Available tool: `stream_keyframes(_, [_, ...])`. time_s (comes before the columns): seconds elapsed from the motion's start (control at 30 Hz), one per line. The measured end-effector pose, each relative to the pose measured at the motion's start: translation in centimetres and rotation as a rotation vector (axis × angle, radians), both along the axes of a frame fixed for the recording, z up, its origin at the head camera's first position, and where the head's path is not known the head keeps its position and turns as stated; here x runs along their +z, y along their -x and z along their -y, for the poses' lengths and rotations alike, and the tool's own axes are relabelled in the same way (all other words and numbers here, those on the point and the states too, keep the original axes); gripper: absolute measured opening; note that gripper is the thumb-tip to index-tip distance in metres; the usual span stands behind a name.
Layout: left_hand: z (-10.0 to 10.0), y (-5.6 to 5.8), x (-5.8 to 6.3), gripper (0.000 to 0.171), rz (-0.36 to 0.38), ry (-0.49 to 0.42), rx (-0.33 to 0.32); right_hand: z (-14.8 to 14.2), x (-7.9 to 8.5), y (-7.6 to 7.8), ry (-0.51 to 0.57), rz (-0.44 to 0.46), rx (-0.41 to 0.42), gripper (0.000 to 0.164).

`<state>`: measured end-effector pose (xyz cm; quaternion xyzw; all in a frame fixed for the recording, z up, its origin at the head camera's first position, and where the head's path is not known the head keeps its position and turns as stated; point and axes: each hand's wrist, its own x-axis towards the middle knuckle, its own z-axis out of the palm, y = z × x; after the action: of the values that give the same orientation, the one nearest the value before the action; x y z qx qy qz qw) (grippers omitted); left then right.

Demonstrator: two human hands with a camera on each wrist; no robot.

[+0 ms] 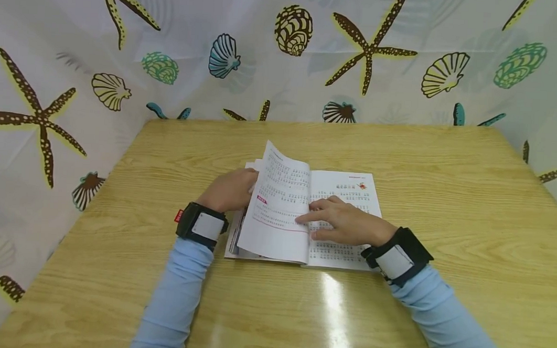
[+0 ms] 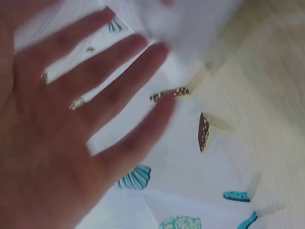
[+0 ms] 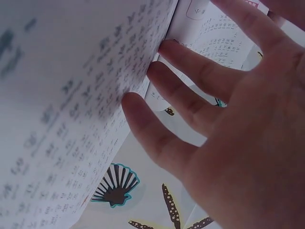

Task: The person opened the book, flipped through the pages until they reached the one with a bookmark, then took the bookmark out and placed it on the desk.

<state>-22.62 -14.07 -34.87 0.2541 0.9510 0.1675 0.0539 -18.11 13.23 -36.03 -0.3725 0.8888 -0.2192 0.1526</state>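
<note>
On the pale wood-grain surface (image 1: pixel 448 177), mid-frame, the opened book of white printed paper (image 1: pixel 327 184) is best steadied near its gutter (image 1: pixel 308 252) by the straight-fingered, unclasping right grip (image 1: pixel 347 222), its raised curved leaf (image 1: pixel 278 211) being guided lightly from behind by the outstretched, unclenched left grip (image 1: pixel 230 190).

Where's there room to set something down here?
Pale wooden tabletop lies bare right of the open white book, behind it to the starfish-patterned white cloth, and in front between the light-blue sleeves. Crowded: the book, left hand at its left side, right hand over its pages.
</note>
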Motion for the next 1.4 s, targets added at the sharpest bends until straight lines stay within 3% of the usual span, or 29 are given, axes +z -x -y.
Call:
stream_keyframes(0.1, [0.2, 0.2, 0.5, 0.038, -0.160, -0.046, 0.130, 0.0, 0.0, 0.0, -0.006, -0.011, -0.001, 0.038])
stream_keyframes(0.17, [0.2, 0.2, 0.7, 0.045, -0.200, -0.089, 0.157, 0.0, 0.0, 0.0, -0.011, -0.015, 0.000, 0.038])
stream_keyframes(0.2, [0.2, 0.3, 0.7, 0.048, -0.201, -0.092, 0.140, 0.0, 0.0, 0.0, -0.016, -0.017, -0.001, 0.039])
stream_keyframes(0.3, [0.1, 0.2, 0.7, 0.064, -0.114, -0.002, 0.039, 0.0, -0.1, 0.0, -0.030, -0.025, -0.005, 0.044])
stream_keyframes(0.4, [-0.3, 0.1, 0.4, 0.079, 0.075, 0.132, -0.056, 0.0, -0.1, -0.1, -0.043, -0.039, -0.012, 0.052])
stream_keyframes(0.5, [-0.8, -0.1, 0.0, 0.087, 0.252, 0.207, -0.044, 0.1, -0.1, -0.2, -0.050, -0.064, -0.016, 0.057])
stream_keyframes(0.57, [-1.1, -0.1, -0.3, 0.089, 0.305, 0.223, -0.025, 0.2, 0.0, -0.2, -0.054, -0.086, -0.022, 0.060])
stream_keyframes(0.73, [-1.6, -0.1, -0.6, 0.090, 0.319, 0.222, -0.003, 0.0, 0.2, 0.2, -0.076, -0.090, -0.106, 0.062])
stream_keyframes(1.0, [-2.0, -0.4, -0.6, 0.091, 0.323, 0.226, 0.006, -3.1, 0.2, 1.9, -0.138, -0.088, -0.272, 0.036])
stream_keyframes(1.23, [-2.0, -0.4, -0.6, 0.091, 0.309, 0.232, 0.000, -6.0, 0.4, 2.7, -0.118, -0.045, -0.386, 0.033])
stream_keyframes(1.4, [-2.0, -0.3, -0.6, 0.091, 0.298, 0.240, -0.018, -7.1, 0.4, 3.0, -0.100, -0.022, -0.420, 0.034])
